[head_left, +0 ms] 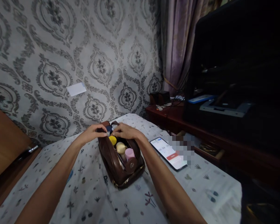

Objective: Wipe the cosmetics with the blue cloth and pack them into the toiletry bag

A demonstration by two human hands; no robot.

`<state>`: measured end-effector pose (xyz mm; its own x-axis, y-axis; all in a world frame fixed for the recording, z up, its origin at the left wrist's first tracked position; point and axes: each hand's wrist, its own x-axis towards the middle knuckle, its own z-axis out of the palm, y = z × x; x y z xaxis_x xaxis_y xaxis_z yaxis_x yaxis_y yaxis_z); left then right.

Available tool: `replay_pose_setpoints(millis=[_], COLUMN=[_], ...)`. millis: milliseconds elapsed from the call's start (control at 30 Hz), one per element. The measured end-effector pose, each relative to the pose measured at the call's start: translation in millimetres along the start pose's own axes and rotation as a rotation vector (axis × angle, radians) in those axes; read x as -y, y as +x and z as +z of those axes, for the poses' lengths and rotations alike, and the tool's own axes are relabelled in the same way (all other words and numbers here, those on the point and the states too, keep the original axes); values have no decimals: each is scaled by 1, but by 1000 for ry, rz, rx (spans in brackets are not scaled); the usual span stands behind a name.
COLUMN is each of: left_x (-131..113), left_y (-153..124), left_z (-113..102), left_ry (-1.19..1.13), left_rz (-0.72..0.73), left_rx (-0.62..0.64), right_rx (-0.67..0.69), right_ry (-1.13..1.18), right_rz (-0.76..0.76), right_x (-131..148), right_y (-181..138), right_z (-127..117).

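A brown leather toiletry bag (110, 161) lies unzipped on the bed, its mouth facing up. In it I see a yellow round lid (112, 140), a cream-coloured rounded cap (120, 148), a pink cap (130, 153) and something dark blue toward the far end. My left hand (96, 132) reaches over the bag's left rim, thumb and fingers closed together by a small pale thing. From the right, my right hand (126, 130) comes over the far end with its fingers curled inward, close to the left fingertips. What either hand pinches is too small to make out.
Right of the bag, a phone (169, 154) with a lit timer screen lies on the patterned bedsheet (135, 203). Beyond it stand a dark red desk (172, 113) with an open drawer (207, 147) and a large black screen (235, 62). A wooden board (9, 143) borders the left.
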<state>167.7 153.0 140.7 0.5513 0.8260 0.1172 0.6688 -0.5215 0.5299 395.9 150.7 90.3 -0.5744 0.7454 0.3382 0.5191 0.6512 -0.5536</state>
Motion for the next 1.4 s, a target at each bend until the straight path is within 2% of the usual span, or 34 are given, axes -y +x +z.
replay_pose_setpoints(millis=[400,533,733,1000,1400], left_x=[8,14,20,14,6], left_y=[19,28,46,52,51], left_z=[-12,-9,10,18,25], left_ry=[-62,-64,-28,19,172], left_rz=[48,53,76,78,-9], left_rx=[150,84,-54,-86,-150], right_rx=[-11,-16,-23,-51,-67], right_ry=[-41,-70,-92,-106,-150], right_rz=[11,36,66,137,252], right_x=[3,3,6,16,25], right_y=[-2,-2,-2,-7,-9], right_z=[-1,0,1,-2,-1])
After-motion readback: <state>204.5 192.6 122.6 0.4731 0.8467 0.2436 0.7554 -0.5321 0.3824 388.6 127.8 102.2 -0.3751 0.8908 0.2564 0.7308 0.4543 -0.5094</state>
